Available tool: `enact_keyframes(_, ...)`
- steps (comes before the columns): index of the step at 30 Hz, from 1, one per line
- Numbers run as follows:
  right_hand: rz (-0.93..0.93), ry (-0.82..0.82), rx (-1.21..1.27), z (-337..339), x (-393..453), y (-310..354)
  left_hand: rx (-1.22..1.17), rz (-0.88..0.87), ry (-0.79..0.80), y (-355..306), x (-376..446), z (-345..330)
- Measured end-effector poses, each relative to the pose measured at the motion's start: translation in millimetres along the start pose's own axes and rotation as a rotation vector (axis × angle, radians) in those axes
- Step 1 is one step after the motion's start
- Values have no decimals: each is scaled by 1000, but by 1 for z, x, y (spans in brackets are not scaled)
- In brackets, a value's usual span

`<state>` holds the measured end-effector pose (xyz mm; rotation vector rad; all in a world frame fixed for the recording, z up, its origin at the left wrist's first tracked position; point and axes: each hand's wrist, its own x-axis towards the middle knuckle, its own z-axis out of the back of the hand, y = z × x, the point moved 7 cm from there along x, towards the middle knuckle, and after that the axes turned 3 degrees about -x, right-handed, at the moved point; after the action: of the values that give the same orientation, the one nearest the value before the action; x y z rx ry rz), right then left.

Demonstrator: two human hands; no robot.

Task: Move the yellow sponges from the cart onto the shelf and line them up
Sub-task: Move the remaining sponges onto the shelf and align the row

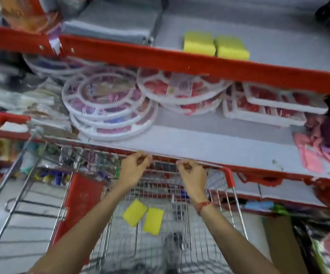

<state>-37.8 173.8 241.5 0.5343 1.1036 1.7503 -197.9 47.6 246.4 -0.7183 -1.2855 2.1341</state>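
Two yellow sponges lie side by side on the upper shelf (279,36): one (199,42) to the left, the other (232,47) touching its right side. Two more yellow sponges rest flat on the wire floor of the cart (229,180), one (135,212) angled, one (153,220) beside it. My left hand (135,169) and my right hand (191,175) hover above the cart near its far rim, fingers curled in loosely, nothing held. Both are well above the cart's sponges.
The middle shelf (199,143) holds round white clip hangers (108,103), rectangular ones (269,103) and pink and purple cloths (326,143). Grey folded cloths (110,20) sit left of the upper sponges. A second cart's red handle (9,117) is at left. Red shelf edges jut forward.
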Motion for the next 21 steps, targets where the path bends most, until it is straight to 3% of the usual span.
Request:
enact_keyframes(7,-480,294,-215,-91,-45,-162,248,464,140,186,-24,-35)
enact_keyframes(9,-571,450,-315,-116,-50,-200,342,532,183,230,-24,-47)
enact_keyframes(12,-630,559,-341,-145,-59,-239,481,584,230,277,-23,-61)
enact_keyframes(17,-631,469,-296,-183,-70,-280,506,654,266,335,-20,-85)
enact_keyframes(21,-676,390,-248,-191,-74,-295,493,716,201,341,-31,-95)
